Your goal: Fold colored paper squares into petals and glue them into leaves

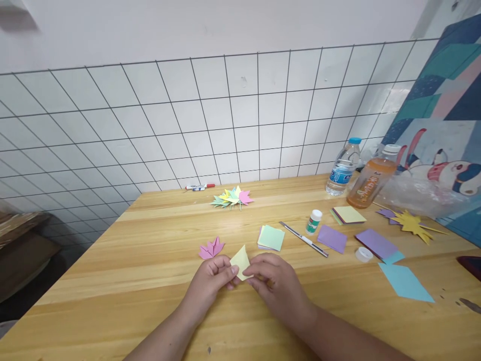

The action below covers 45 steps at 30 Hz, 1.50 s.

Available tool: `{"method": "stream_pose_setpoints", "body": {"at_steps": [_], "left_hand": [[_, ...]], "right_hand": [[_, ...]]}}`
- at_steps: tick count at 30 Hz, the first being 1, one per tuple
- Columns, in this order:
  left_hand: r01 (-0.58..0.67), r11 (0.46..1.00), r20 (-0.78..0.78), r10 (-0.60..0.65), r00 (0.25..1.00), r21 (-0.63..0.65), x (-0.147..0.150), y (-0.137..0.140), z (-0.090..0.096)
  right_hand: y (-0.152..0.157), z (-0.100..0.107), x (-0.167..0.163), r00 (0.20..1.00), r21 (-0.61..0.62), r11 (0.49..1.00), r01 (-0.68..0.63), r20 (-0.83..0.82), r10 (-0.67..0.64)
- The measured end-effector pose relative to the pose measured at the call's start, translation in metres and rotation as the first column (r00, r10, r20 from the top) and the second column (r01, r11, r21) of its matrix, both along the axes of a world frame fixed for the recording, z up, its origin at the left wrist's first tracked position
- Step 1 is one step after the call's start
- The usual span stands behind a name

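Between my two hands is a small pale yellow paper [240,261], tilted with one corner pointing up. My left hand [212,278] pinches its left edge, thumb on the front. At its lower right edge, the fingertips of my right hand [276,283] are closed on the paper. Just beyond my left hand lies a folded pink paper piece [211,248] with several points. A stack of square papers, light green on top [271,237], rests past my right hand. Farther back sits a cluster of folded paper pieces [233,196] in green, yellow and pink.
A utility knife [303,239] lies right of centre, near a glue stick [313,222] and its loose white cap [364,254]. Purple papers [332,239], blue paper [406,282] and a yellow paper star [411,225] lie rightward. A water bottle [342,168] and orange drink bottle [372,178] stand behind.
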<state>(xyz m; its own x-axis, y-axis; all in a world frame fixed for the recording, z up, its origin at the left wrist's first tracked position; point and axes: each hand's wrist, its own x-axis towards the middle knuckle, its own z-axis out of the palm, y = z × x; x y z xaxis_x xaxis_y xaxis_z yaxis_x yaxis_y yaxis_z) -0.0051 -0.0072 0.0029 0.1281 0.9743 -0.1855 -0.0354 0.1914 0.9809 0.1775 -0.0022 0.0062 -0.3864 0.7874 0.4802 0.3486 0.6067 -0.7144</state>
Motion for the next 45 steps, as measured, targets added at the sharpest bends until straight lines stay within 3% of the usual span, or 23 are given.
{"method": "stream_pose_setpoints", "body": {"at_steps": [5, 9, 15, 25, 34, 45], "left_hand": [[0.085, 0.996, -0.003, -0.085, 0.996, 0.030, 0.000, -0.002, 0.002], [0.163, 0.986, -0.007, -0.162, 0.987, 0.041, -0.001, -0.002, 0.003], [0.080, 0.996, 0.015, -0.080, 0.997, 0.031, -0.001, -0.002, 0.001], [0.130, 0.990, -0.008, -0.130, 0.991, 0.044, -0.002, 0.001, -0.006], [0.195, 0.979, -0.121, -0.186, 0.975, 0.063, 0.005, -0.004, 0.001], [0.202, 0.975, -0.148, -0.187, 0.971, 0.092, 0.004, -0.005, 0.002]], "right_hand": [[-0.002, 0.008, 0.001, 1.000, -0.041, 0.999, 0.021, -0.008, -0.022], [-0.003, 0.009, 0.001, 0.994, -0.138, 0.990, -0.019, -0.112, 0.004], [-0.003, 0.003, -0.002, 0.969, -0.329, 0.940, -0.087, -0.246, 0.003], [0.003, 0.001, -0.001, 0.990, -0.234, 0.972, -0.029, -0.139, -0.004], [0.003, 0.002, -0.001, 0.996, -0.232, 0.969, 0.081, -0.004, -0.085], [0.005, -0.005, -0.003, 0.993, -0.364, 0.931, 0.014, -0.107, -0.057]]}}
